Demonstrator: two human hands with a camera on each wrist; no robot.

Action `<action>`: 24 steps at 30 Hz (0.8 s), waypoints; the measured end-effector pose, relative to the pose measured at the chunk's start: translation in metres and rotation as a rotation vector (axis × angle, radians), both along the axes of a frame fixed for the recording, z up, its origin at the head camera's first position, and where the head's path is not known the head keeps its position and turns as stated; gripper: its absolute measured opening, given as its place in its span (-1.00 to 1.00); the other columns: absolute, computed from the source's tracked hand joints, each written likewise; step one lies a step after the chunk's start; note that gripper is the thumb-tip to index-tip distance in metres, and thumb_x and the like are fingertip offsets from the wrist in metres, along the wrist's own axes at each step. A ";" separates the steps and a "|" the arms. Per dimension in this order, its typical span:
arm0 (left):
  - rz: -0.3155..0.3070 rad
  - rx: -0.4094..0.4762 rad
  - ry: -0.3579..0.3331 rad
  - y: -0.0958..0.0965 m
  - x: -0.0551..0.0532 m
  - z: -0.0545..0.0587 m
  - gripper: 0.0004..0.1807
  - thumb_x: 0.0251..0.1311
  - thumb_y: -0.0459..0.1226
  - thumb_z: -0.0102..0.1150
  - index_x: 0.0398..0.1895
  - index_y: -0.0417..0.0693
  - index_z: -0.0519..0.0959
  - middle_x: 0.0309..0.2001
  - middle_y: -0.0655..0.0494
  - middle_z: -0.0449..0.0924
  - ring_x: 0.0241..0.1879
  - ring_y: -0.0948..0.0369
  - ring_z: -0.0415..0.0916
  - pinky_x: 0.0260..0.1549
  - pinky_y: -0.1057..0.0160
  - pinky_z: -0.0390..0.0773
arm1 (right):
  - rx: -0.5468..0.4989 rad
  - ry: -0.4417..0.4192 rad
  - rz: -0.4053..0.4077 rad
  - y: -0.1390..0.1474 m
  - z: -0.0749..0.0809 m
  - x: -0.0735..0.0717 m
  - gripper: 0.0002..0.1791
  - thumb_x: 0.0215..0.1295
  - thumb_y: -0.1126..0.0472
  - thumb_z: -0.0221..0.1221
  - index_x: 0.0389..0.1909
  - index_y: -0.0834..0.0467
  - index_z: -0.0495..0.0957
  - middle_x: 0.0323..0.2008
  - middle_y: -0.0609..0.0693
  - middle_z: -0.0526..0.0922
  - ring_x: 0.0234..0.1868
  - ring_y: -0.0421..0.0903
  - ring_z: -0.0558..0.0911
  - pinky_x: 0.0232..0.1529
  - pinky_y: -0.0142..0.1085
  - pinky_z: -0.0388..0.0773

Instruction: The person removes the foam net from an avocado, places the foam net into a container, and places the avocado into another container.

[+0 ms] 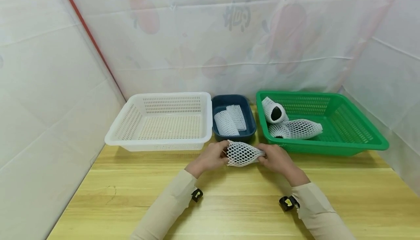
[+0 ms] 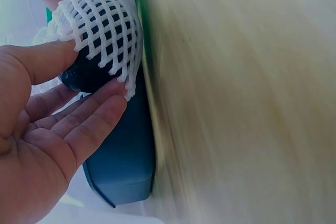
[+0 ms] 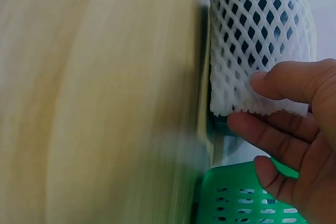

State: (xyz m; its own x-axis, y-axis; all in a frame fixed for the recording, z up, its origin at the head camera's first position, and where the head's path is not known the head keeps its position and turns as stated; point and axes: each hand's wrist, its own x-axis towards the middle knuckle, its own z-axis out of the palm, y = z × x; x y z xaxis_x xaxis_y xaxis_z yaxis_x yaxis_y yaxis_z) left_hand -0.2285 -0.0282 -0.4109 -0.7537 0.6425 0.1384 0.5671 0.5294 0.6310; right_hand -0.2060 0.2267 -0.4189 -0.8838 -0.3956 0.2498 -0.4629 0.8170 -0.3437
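A white foam net sleeve [image 1: 242, 154] is held between both hands above the wooden table, in front of the dark blue bin [image 1: 251, 118]. Inside it sits a dark, rounded fruit [image 2: 86, 74] that looks like an avocado, its bare end showing at the sleeve's mouth. My left hand [image 1: 213, 155] holds that mouth, thumb on the netting's rim and fingers under the fruit. At the other end, my right hand [image 1: 277, 158] pinches the sleeve's narrow tail between thumb and fingers. Two flat foam sleeves [image 1: 227, 122] lie in the blue bin.
To the right stands a green basket [image 1: 328, 146] holding several net-wrapped pieces [image 1: 302, 129], dark fruit showing in some. On the left is a white basket [image 1: 160, 146]. Behind them hangs a pale printed sheet [image 1: 197, 50]. The wooden table [image 1: 229, 211] extends toward me.
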 end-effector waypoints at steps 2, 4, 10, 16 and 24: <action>0.002 0.017 -0.005 -0.002 0.001 0.001 -0.55 0.03 -0.48 0.22 0.05 -0.31 0.41 -0.16 -0.09 0.55 -0.26 0.19 0.58 -0.34 0.46 0.50 | -0.012 0.006 -0.006 0.001 0.000 0.001 -0.75 -0.02 0.38 0.29 -0.23 0.21 0.61 -0.46 -0.07 0.60 -0.55 -0.20 0.44 -0.51 -0.24 0.42; 0.002 0.036 -0.010 -0.005 0.001 0.001 -0.52 0.03 -0.49 0.21 0.08 -0.33 0.40 -0.15 -0.11 0.55 -0.25 0.17 0.59 -0.33 0.44 0.51 | -0.022 0.013 -0.005 0.001 0.000 0.001 -0.77 -0.02 0.38 0.28 -0.26 0.20 0.61 -0.49 -0.09 0.58 -0.57 -0.20 0.41 -0.54 -0.27 0.39; -0.017 0.061 -0.051 -0.010 0.001 -0.002 -0.51 0.05 -0.50 0.19 0.11 -0.35 0.37 -0.12 -0.15 0.54 -0.22 0.11 0.59 -0.30 0.44 0.51 | -0.033 0.035 0.010 0.003 0.000 0.002 -0.81 -0.03 0.41 0.27 -0.32 0.19 0.61 -0.53 -0.12 0.56 -0.59 -0.22 0.38 -0.57 -0.30 0.36; -0.023 0.066 -0.102 -0.014 0.001 -0.002 -0.47 0.08 -0.47 0.22 0.16 -0.35 0.34 -0.08 -0.18 0.53 -0.20 0.10 0.58 -0.28 0.43 0.50 | -0.037 0.047 0.009 0.005 0.001 0.004 -0.83 -0.02 0.41 0.28 -0.36 0.18 0.61 -0.57 -0.15 0.51 -0.60 -0.24 0.36 -0.59 -0.32 0.32; -0.033 0.070 -0.106 -0.021 0.001 -0.006 -0.44 0.10 -0.41 0.26 0.18 -0.35 0.33 -0.09 -0.19 0.55 -0.20 0.10 0.58 -0.25 0.38 0.52 | -0.027 0.044 0.014 0.007 0.002 0.005 -0.83 -0.02 0.40 0.30 -0.36 0.17 0.61 -0.57 -0.16 0.51 -0.60 -0.24 0.36 -0.58 -0.32 0.33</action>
State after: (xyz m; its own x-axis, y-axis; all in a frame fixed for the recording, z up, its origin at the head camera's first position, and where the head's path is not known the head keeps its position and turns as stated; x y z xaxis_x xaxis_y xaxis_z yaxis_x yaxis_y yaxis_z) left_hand -0.2278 -0.0495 -0.4164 -0.7448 0.6590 0.1042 0.5116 0.4638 0.7233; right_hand -0.2008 0.2334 -0.4165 -0.8660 -0.4006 0.2993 -0.4896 0.8010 -0.3445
